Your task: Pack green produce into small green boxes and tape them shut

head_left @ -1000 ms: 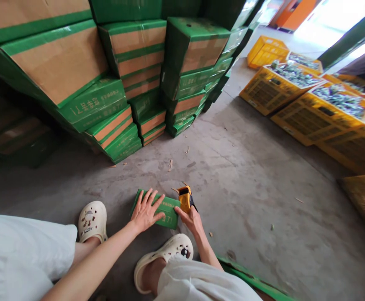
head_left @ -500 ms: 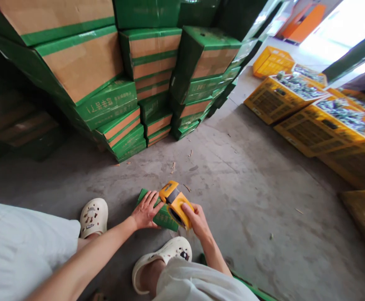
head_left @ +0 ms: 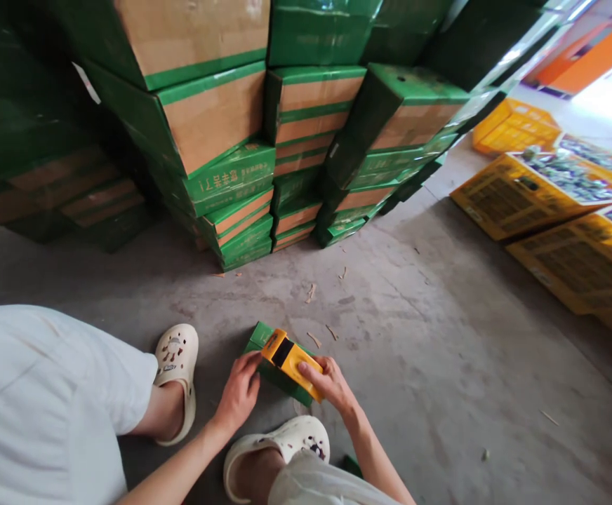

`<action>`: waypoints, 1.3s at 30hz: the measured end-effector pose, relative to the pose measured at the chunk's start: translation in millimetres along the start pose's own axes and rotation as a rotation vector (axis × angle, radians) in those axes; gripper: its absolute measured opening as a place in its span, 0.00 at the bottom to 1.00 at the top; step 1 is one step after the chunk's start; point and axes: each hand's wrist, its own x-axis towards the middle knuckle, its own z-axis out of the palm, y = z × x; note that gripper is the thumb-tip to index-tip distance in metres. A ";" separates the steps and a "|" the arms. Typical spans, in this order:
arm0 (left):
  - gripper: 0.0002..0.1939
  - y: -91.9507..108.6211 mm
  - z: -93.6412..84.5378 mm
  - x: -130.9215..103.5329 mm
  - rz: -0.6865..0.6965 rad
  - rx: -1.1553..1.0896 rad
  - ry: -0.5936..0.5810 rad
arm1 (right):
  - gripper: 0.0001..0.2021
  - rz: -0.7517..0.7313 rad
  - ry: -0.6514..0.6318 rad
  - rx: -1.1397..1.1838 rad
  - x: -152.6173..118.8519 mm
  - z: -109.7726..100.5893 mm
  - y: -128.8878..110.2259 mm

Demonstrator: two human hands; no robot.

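A small green cardboard box [head_left: 257, 337] lies on the floor between my feet, partly hidden under a yellow tape dispenser [head_left: 290, 361]. My right hand [head_left: 330, 382] is wrapped round the dispenser's rear end, thumb on top, and holds it along the box. At the box's left edge is my left hand [head_left: 240, 389], its fingers curled together by the dispenser's front end. Whatever those fingertips pinch is hidden.
Stacks of green and brown cartons [head_left: 216, 112] rise in front of me. Yellow crates [head_left: 500, 196] full of small pieces stand at the right. My cream clogs [head_left: 177, 372] flank the work. Brown scraps [head_left: 311, 292] litter the concrete floor [head_left: 416, 337].
My right hand has lowered the tape dispenser onto the box and turned it flatter. My left hand has slid off the box top to its left edge, fingers curling. The view has swung left.
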 end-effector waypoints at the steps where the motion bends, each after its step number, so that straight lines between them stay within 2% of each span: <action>1: 0.24 3.7 -2.0 0.3 -0.143 -0.184 0.039 | 0.33 -0.002 0.002 -0.022 0.3 0.1 -1.1; 3: 0.29 15.0 -6.2 10.0 -0.418 -0.548 0.046 | 0.33 0.006 -0.011 -0.049 1.0 0.5 -3.2; 5: 0.32 27.6 -11.5 27.8 -0.605 -0.792 -0.025 | 0.33 0.022 -0.036 -0.053 1.6 0.7 -5.1; 7: 0.29 36.8 -17.5 46.4 -0.698 -0.896 -0.103 | 0.33 0.031 -0.063 -0.057 2.1 0.0 -7.0; 9: 0.26 39.8 -23.4 60.0 -0.733 -0.936 -0.153 | 0.34 0.035 -0.091 -0.078 2.6 -1.7 -10.0; 13: 0.25 33.7 -32.3 67.8 -0.711 -0.887 -0.172 | 0.34 0.033 -0.152 -0.161 4.0 -7.0 -22.5; 18: 0.27 29.1 -39.5 63.7 -0.642 -0.636 -0.175 | 0.33 0.002 -0.252 -0.298 7.1 -6.6 -43.7; 20: 0.24 29.6 -41.8 63.1 -0.563 -0.493 -0.153 | 0.33 0.016 -0.249 -0.332 8.8 -3.0 -47.0; 24: 0.19 31.4 -44.9 64.7 -0.317 -0.225 -0.083 | 0.33 0.021 -0.199 -0.363 13.4 3.6 -42.1; 26: 0.17 32.5 -44.3 66.1 -0.266 -0.150 -0.061 | 0.33 0.036 -0.173 -0.391 15.9 5.0 -38.3; 29: 0.17 33.1 -39.3 68.5 -0.267 -0.108 -0.036 | 0.33 0.071 -0.173 -0.398 18.8 6.2 -36.0; 33: 0.14 25.7 -37.3 76.3 -0.257 -0.177 0.019 | 0.33 0.093 -0.177 -0.397 17.5 3.6 -36.6; 35: 0.15 16.4 -47.9 82.9 -0.274 -0.228 0.076 | 0.33 0.110 -0.160 -0.420 13.3 -1.8 -35.2; 39: 0.21 -7.7 -87.2 93.7 -0.303 -0.240 0.209 | 0.32 0.157 -0.134 -0.437 1.2 -14.4 -28.9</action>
